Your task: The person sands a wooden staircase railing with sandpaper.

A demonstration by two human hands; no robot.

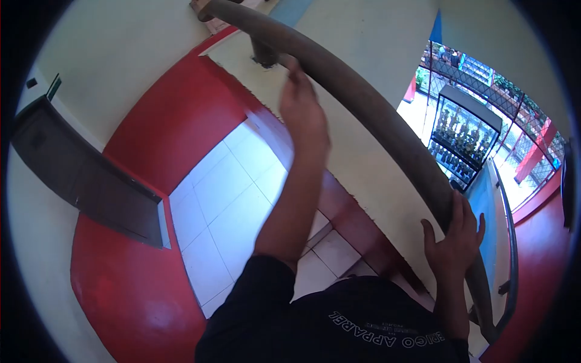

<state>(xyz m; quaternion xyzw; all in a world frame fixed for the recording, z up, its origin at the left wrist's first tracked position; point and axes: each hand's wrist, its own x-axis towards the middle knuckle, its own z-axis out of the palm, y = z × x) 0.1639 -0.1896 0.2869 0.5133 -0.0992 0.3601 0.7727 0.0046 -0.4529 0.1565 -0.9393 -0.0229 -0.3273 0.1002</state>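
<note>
A thick dark brown handrail [363,112] curves across the view, from the top left down to the lower right. My right hand [457,242] lies on its lower stretch, fingers extended and thumb spread away from them. My left hand [302,109] is raised near the rail's upper part, slightly blurred, with its fingers stretched up. Its fingertips are right by the rail's lower edge, close to a dark support post [263,51]. Nothing shows in either hand.
A pale low wall [375,187] runs beneath the rail. White floor tiles [224,212] and a step lie below, beside red-and-cream walls and a dark brown door [91,175]. At right stand a glass display case [463,133] with trophy-like items, mesh fencing and a second dark rail [508,224].
</note>
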